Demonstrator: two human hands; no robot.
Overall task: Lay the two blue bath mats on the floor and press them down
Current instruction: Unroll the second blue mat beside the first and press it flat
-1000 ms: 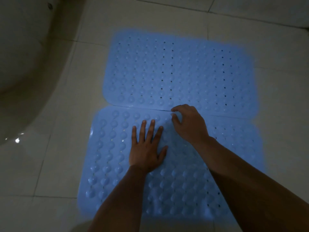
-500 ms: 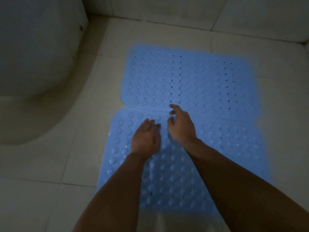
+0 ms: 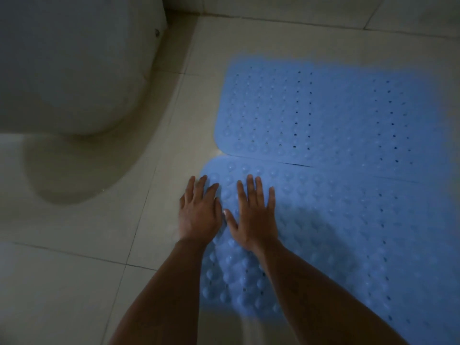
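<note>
Both blue bath mats, far mat (image 3: 336, 115) and near mat (image 3: 348, 232), already lie edge to edge on the tiled floor (image 3: 74, 282), while the left hand (image 3: 199, 215) and right hand (image 3: 254, 217), fingers straight and slightly spread, press the near mat's far-left corner, the rest seemingly unpressed.

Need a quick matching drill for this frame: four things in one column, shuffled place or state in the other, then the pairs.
Things
1. left hand
2. right hand
3. far bath mat
4. toilet

Places or states
A. white, standing at the upper left of the view
B. flat with fingers spread, well in on the near bath mat
C. lying flat beyond the near mat, with no hand on it
D. flat with fingers spread, over the near mat's left edge and partly over the floor tile

Pairs: 1-D, 2-B, 3-C, 4-A
</note>
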